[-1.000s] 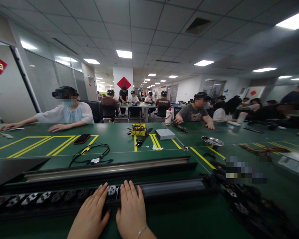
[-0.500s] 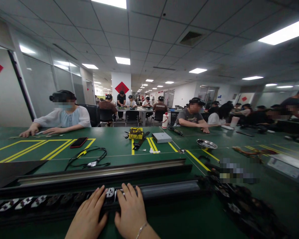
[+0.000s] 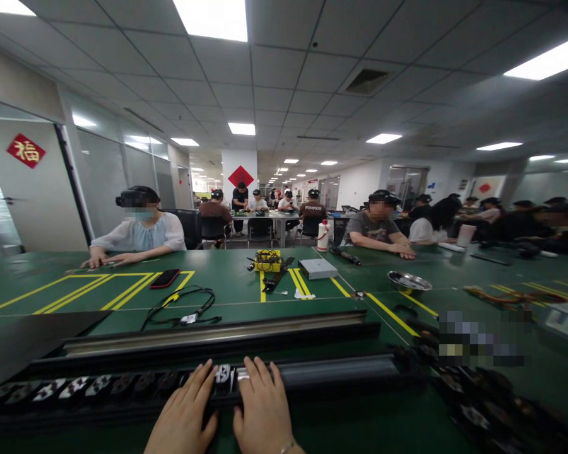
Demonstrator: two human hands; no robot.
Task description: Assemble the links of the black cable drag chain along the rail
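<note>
A long black rail lies across the near part of the table, with a row of black and white socket-like modules in its left part. My left hand rests on the rail with its fingers extended, just left of a white module. To the right of that module, my right hand lies over the rail, fingers spread. Neither hand is wrapped round anything. The fingers partly cover the channel and a pale piece beneath them.
A second long rail lies behind. Beyond are a cable, a phone, a grey box and a metal bowl. Dark parts are heaped at right. People sit across the table.
The view has shifted, so the scene and both hands appear farther right and slightly lower. My hands keep about the same places on the rail beside the white module.
</note>
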